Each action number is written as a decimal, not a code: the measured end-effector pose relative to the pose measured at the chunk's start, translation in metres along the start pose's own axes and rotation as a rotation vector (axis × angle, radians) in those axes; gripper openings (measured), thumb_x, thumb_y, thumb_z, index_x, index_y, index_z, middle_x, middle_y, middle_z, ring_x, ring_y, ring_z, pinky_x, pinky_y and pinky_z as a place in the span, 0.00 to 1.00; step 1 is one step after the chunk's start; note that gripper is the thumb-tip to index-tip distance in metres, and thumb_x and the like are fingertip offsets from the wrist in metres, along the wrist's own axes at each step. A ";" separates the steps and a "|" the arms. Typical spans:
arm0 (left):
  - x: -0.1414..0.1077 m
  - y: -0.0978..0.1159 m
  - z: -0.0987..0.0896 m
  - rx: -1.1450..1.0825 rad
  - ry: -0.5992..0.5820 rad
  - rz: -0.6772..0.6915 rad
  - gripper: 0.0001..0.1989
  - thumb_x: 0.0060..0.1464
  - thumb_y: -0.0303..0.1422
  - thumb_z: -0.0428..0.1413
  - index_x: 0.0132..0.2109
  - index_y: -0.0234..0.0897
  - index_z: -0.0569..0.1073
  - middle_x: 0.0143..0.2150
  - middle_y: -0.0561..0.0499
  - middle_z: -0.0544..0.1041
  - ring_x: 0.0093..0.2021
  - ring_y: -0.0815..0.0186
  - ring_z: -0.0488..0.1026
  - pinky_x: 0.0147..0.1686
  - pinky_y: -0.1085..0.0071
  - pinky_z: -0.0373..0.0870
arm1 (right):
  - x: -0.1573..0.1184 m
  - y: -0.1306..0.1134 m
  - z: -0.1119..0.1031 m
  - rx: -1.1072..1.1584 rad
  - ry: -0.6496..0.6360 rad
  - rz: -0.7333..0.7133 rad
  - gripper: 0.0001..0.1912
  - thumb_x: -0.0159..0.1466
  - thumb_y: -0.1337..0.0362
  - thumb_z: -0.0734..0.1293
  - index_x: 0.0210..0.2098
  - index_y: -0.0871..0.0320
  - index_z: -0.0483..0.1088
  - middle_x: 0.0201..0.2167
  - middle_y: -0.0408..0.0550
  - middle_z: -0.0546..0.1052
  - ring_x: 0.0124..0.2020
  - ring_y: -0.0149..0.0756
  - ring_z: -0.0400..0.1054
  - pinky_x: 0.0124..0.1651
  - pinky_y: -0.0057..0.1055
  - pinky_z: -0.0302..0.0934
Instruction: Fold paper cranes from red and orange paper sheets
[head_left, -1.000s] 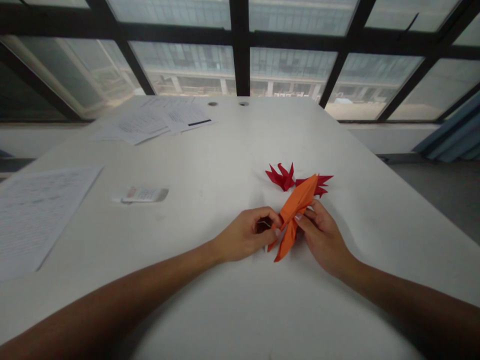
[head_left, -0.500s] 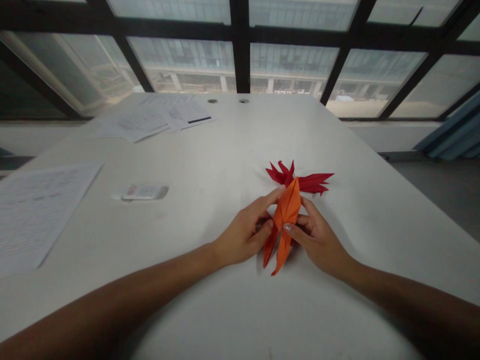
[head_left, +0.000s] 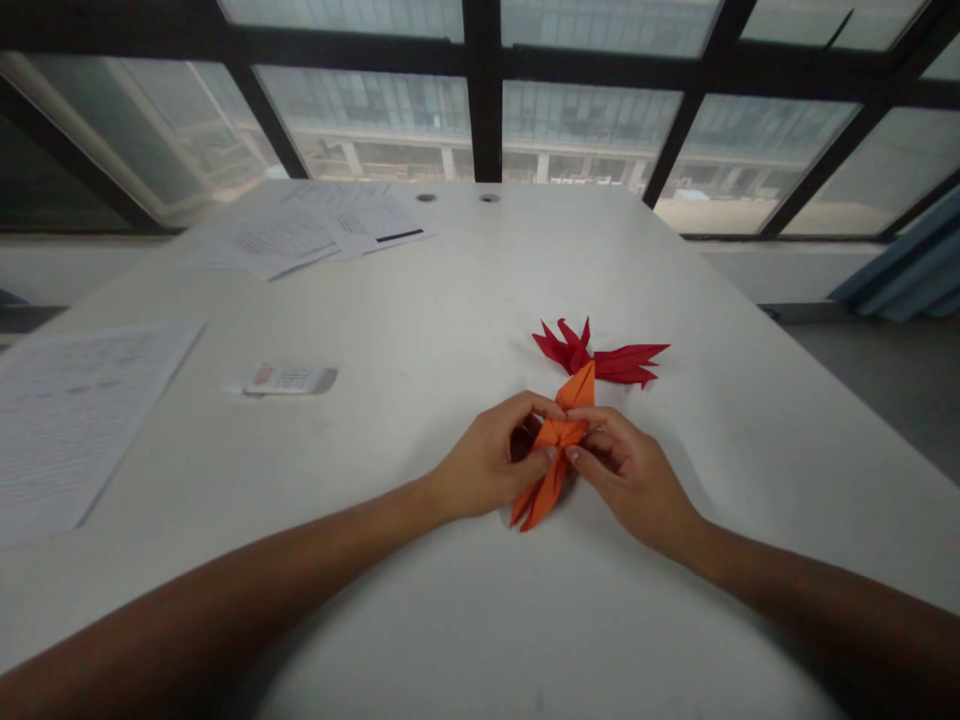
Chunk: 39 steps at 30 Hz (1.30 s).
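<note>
both hands (head_left: 487, 460) (head_left: 637, 480) close together, fingers (head_left: 604, 420) bent, thumb tips (head_left: 576, 454) nearly touching

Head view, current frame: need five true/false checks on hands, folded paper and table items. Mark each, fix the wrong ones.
1. The left hand and right hand both grip the orange folded paper. True.
2. The red folded paper lies nearer the person than the orange folded paper. False: it lies beyond it.
3. Printed sheets lie on the left part of the white table. True.
4. The small white item lies right of both hands. False: it lies left of them.
5. The right hand wears a glove. False: it is bare.
</note>
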<state>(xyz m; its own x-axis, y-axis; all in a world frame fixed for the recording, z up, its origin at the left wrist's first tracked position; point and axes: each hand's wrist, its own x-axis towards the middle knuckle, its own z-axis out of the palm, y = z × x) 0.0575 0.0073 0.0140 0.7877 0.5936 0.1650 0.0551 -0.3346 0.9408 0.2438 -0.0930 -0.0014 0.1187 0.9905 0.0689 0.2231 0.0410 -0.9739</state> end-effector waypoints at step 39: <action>0.010 -0.008 -0.011 -0.661 0.027 -0.152 0.15 0.58 0.30 0.62 0.51 0.38 0.71 0.43 0.49 0.81 0.42 0.65 0.78 0.45 0.68 0.71 | 0.002 -0.001 0.001 0.220 0.031 0.057 0.10 0.66 0.64 0.70 0.43 0.52 0.64 0.33 0.38 0.74 0.27 0.29 0.68 0.31 0.29 0.67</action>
<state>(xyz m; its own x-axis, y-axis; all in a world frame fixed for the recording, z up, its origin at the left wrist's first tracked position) 0.0587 0.0238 0.0113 0.7846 0.6198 0.0160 -0.2299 0.2670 0.9359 0.2426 -0.0904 -0.0007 0.1558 0.9877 0.0159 -0.0011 0.0162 -0.9999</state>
